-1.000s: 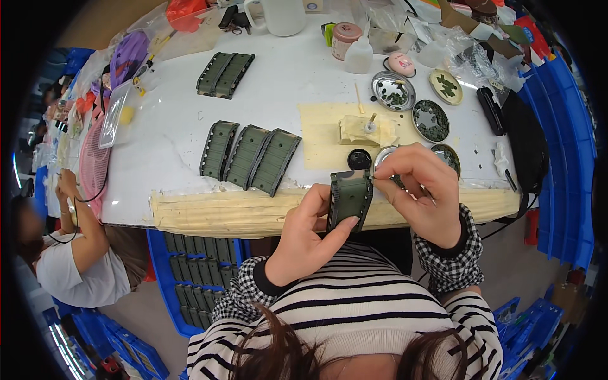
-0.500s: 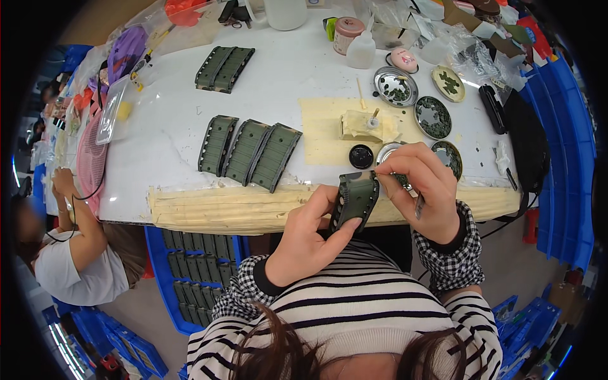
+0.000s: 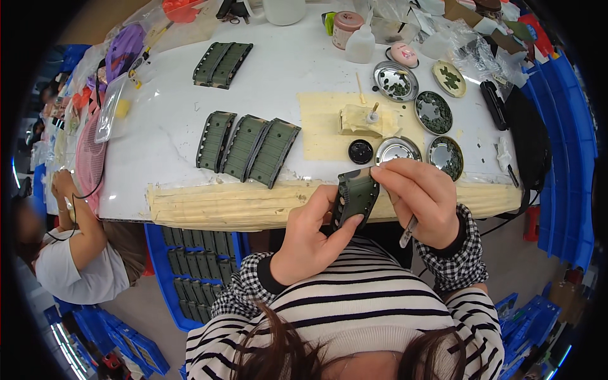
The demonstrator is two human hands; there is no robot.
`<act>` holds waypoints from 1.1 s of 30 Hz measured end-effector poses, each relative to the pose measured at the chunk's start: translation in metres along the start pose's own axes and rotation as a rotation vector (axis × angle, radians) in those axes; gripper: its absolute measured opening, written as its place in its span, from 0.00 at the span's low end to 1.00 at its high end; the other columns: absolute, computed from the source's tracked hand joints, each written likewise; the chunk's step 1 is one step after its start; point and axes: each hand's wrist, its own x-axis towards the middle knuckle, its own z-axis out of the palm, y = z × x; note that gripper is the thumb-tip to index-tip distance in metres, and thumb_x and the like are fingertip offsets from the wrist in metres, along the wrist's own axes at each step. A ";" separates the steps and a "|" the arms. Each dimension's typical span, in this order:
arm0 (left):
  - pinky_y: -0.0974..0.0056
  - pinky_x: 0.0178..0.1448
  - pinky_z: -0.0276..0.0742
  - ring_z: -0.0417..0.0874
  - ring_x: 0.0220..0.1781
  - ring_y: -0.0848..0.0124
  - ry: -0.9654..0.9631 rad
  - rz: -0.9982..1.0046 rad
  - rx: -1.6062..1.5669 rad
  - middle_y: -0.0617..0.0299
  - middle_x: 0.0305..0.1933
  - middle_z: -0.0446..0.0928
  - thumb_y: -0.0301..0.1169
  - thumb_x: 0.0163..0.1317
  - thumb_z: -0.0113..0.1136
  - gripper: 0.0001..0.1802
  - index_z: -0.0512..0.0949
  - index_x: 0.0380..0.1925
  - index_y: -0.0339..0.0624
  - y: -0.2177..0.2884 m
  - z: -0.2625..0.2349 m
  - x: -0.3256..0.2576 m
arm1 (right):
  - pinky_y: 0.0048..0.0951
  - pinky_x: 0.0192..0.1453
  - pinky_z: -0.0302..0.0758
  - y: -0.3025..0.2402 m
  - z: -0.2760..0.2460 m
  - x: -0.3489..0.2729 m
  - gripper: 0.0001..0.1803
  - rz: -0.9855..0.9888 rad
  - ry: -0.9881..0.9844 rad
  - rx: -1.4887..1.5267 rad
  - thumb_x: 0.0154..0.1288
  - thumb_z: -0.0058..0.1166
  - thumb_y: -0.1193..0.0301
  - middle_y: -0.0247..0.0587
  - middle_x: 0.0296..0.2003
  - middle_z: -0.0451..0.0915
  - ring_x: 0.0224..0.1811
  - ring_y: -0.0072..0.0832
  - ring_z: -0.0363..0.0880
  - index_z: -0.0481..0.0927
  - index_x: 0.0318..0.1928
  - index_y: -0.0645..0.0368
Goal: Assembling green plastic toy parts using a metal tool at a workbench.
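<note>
My left hand point(image 3: 310, 237) is closed around a curved dark green panel point(image 3: 359, 195) with a black edge dotted with holes, thumb across its lower end. My right hand point(image 3: 423, 199) has its thumb and forefinger pinched at the panel's upper right corner. A slim silver tool point(image 3: 408, 233) sticks out below its curled fingers; its kind does not show. Anything tiny between the fingertips is hidden. Just beyond the hands stand a steel dish point(image 3: 398, 149), a dish of small dark green pieces point(image 3: 446, 158) and a small black pot point(image 3: 360, 151).
Similar green panels point(image 3: 248, 149) lie on the white table, with another pair point(image 3: 222, 65) farther back. A tape-wrapped block point(image 3: 367, 120) stands on yellow paper. More dishes of green pieces point(image 3: 434, 113) sit at right. A blue crate point(image 3: 166, 278) holds panels. Another person point(image 3: 82, 253) sits at left.
My right hand has turned slightly, so the silver tool now points lower, clear of the palm. The panel is tilted a little and stays in my left hand.
</note>
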 end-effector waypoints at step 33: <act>0.57 0.63 0.77 0.79 0.60 0.63 -0.096 -0.219 -0.485 0.48 0.58 0.73 0.16 0.67 0.52 0.32 0.52 0.67 0.38 0.004 0.009 0.008 | 0.36 0.35 0.76 0.068 -0.051 -0.062 0.06 0.634 -0.102 -0.130 0.56 0.61 0.79 0.42 0.32 0.78 0.31 0.41 0.81 0.78 0.35 0.62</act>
